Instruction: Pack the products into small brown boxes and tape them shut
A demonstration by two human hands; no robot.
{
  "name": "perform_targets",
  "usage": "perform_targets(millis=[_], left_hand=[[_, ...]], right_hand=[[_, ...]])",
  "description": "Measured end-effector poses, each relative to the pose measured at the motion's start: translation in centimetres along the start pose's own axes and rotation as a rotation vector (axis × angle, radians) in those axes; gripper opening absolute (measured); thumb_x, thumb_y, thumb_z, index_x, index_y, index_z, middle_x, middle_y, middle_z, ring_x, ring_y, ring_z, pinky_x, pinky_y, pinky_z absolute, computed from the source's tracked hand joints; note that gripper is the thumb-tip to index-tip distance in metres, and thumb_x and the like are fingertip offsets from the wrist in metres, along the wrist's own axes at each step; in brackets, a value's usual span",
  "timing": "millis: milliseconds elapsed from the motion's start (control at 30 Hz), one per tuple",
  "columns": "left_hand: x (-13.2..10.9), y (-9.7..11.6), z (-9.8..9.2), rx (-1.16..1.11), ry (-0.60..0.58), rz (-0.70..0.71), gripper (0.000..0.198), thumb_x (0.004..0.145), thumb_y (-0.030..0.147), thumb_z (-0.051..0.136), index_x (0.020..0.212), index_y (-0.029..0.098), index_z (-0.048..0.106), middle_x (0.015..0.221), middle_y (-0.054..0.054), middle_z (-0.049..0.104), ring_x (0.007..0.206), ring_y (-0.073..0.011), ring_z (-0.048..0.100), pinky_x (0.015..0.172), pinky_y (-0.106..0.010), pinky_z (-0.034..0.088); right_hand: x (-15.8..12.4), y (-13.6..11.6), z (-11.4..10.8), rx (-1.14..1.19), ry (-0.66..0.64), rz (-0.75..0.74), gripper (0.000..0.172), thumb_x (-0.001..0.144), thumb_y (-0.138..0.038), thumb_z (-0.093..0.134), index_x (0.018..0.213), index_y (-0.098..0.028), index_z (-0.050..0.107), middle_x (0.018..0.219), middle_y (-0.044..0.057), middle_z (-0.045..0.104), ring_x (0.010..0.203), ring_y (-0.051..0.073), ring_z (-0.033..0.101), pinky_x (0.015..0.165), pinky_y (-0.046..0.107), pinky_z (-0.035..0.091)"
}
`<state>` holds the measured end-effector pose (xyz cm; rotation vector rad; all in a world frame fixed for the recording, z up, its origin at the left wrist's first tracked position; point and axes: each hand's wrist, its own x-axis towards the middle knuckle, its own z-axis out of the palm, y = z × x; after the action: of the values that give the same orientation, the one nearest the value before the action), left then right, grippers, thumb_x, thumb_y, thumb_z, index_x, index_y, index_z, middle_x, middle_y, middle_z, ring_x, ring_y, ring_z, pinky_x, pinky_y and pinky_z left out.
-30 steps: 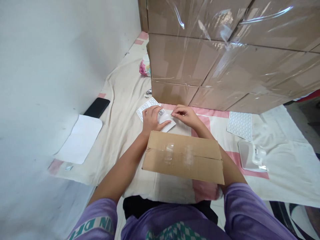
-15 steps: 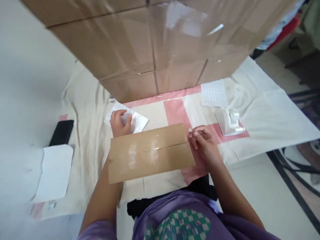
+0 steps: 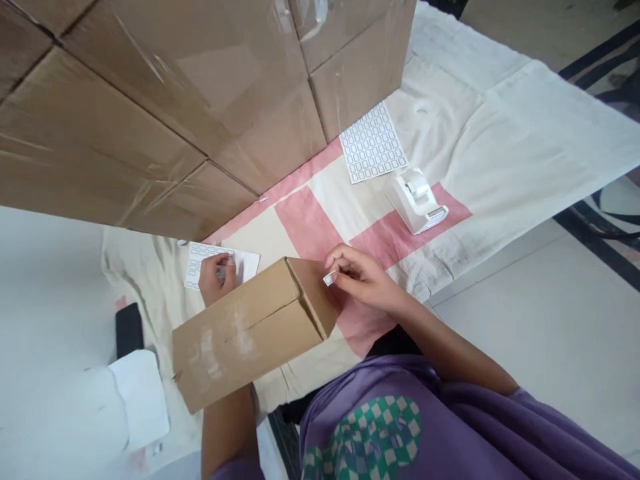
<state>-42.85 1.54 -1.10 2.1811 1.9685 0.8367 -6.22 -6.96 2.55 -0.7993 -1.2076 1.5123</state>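
A cardboard box [image 3: 250,333] stands at the table's near edge, in front of me, its taped top facing up. My right hand [image 3: 357,277] pinches a small white label [image 3: 329,278] with a dark outline, beside the box's right end face. Beyond the box's far side, my left hand [image 3: 216,277] is at a sheet of labels [image 3: 200,257], fingers curved, with a gap between thumb and forefinger. My left forearm passes behind the box, which hides part of it. I cannot tell whether the left hand presses on the box.
Large taped cartons [image 3: 210,100] are stacked at the back. A second label sheet [image 3: 373,143] lies by their right end, with a white tape dispenser [image 3: 416,200] near it. At the left are a black object [image 3: 129,330] and a white sheet [image 3: 143,397]. Cloth [image 3: 475,140] covers the table.
The view has turned and shifted. The box now shows its right end face, and my right hand has brought the label in close to that face. My left hand stays by the label sheet.
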Motion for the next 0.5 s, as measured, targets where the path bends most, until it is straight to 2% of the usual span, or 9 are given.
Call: perform_targets(millis=[133,233,333,400,500], left_hand=[[-0.1,-0.2,-0.1,0.020,-0.019,-0.003,0.027,0.096,0.048,0.052,0.108,0.026,0.062,0.104,-0.004,0.066,0.096,-0.0254,0.065,0.087,-0.045,0.055],[-0.1,-0.3,-0.1,0.032,-0.024,0.001,0.029,0.097,0.048,0.051,0.110,0.025,0.063,0.105,-0.006,0.066,0.097,-0.0261,0.065,0.087,-0.045,0.055],[-0.1,-0.3,0.0,0.047,-0.032,0.018,0.031,0.096,0.048,0.052,0.110,0.023,0.064,0.106,-0.008,0.067,0.098,-0.0271,0.064,0.089,-0.045,0.054],[0.0,-0.1,0.1,0.057,-0.037,0.029,0.031,0.095,0.047,0.053,0.110,0.022,0.065,0.106,-0.009,0.067,0.099,-0.0273,0.064,0.091,-0.045,0.053],[0.1,0.5,-0.1,0.062,-0.044,0.033,0.031,0.096,0.045,0.052,0.109,0.020,0.065,0.106,-0.010,0.067,0.097,-0.0266,0.064,0.091,-0.044,0.053]], right_hand=[[0.0,-1.0,-0.2,-0.089,-0.100,-0.077,0.018,0.096,-0.018,0.052,0.112,-0.026,0.051,0.078,-0.004,0.053,0.068,0.014,0.052,0.068,0.027,0.042],[0.7,-2.2,-1.2,-0.325,-0.203,-0.223,0.034,0.098,-0.013,0.045,0.129,-0.028,0.048,0.085,-0.002,0.061,0.075,0.015,0.059,0.076,0.029,0.044],[1.9,-2.8,-2.6,-0.539,-0.306,-0.329,0.041,0.098,-0.012,0.043,0.135,-0.027,0.048,0.095,0.001,0.068,0.082,0.016,0.064,0.075,0.028,0.043],[2.7,-2.7,-3.2,-0.574,-0.384,-0.375,0.046,0.096,-0.010,0.043,0.139,-0.026,0.046,0.096,0.001,0.069,0.081,0.016,0.064,0.073,0.027,0.043],[3.2,-1.9,-3.2,-0.509,-0.498,-0.383,0.055,0.093,-0.007,0.043,0.146,-0.024,0.039,0.089,-0.001,0.066,0.076,0.015,0.063,0.073,0.026,0.043]])
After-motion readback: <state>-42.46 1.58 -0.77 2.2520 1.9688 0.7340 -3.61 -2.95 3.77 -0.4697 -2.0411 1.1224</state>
